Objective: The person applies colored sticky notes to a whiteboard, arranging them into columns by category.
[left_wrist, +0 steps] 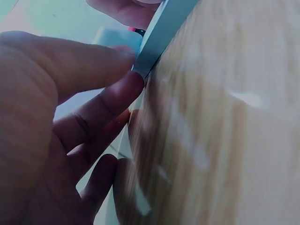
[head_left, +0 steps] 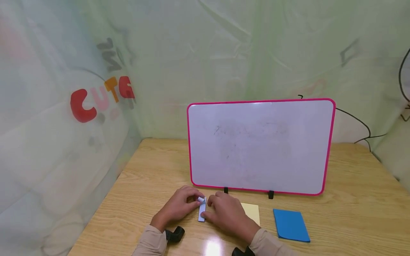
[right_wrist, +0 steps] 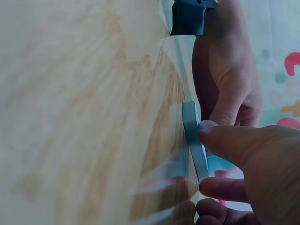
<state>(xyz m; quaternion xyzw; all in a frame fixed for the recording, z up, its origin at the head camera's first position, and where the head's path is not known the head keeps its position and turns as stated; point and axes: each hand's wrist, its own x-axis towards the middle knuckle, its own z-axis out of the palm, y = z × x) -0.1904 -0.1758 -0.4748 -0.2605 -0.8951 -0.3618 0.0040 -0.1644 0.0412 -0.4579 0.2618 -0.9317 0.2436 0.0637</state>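
A narrow light-blue pad [head_left: 201,213] lies flat on the table between my hands, with a small curled light-blue piece [head_left: 201,200] at its far end. My left hand [head_left: 180,205] is at that end, thumb and forefinger pinching the curled piece. In the left wrist view their tips meet at the edge of the pad [left_wrist: 164,40]. My right hand [head_left: 226,212] holds the pad from the right, its thumb on the near part and its forefinger by the far end. The right wrist view shows the thumb on top of the pad [right_wrist: 191,124].
A whiteboard [head_left: 261,145] with a pink frame stands behind my hands on black feet [head_left: 271,195]. To the right lie a pale yellow square [head_left: 252,212], partly hidden by my right hand, and a blue square pad [head_left: 291,225]. Black cables [head_left: 358,121] run behind the board.
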